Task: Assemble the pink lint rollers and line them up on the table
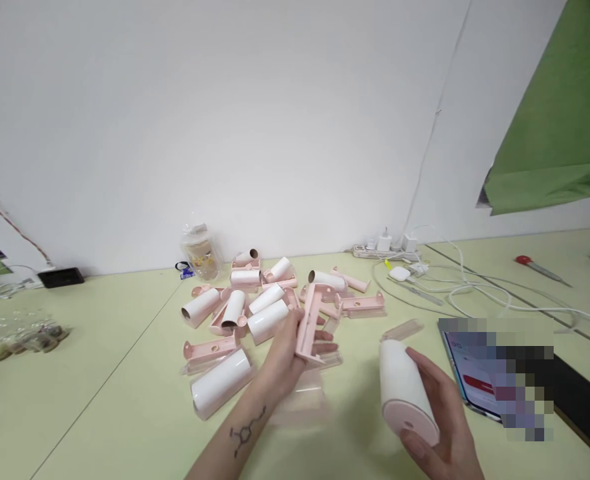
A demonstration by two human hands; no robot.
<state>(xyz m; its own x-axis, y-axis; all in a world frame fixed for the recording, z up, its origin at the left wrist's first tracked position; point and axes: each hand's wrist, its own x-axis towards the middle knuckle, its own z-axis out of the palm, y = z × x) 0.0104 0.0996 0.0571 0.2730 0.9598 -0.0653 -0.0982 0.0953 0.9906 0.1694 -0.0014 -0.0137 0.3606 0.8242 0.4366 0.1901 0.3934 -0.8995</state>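
My left hand [289, 347] grips a pink plastic roll holder [311, 320], raised and tilted over the pile, with some fingers stretched out behind it. In my right hand [452, 427] is a white roll [403, 377] with a pink disc on its near end. Several white rolls [221, 383] and pink holders [211, 348] lie spread over the pale green table [125, 413], some of the rolls sitting in holders. Beneath my left wrist lies a clear plastic piece [302, 400], partly blurred. Another clear strip [402, 329] rests beyond the roll in my right hand.
A phone [467, 373], partly pixelated, and a black flat object [569, 393] lie at the right. Behind them run white cables [475, 293] from a power strip [382, 252]. A bagged cup [201, 252] stands by the wall. A red-handled tool [537, 267] lies far right.
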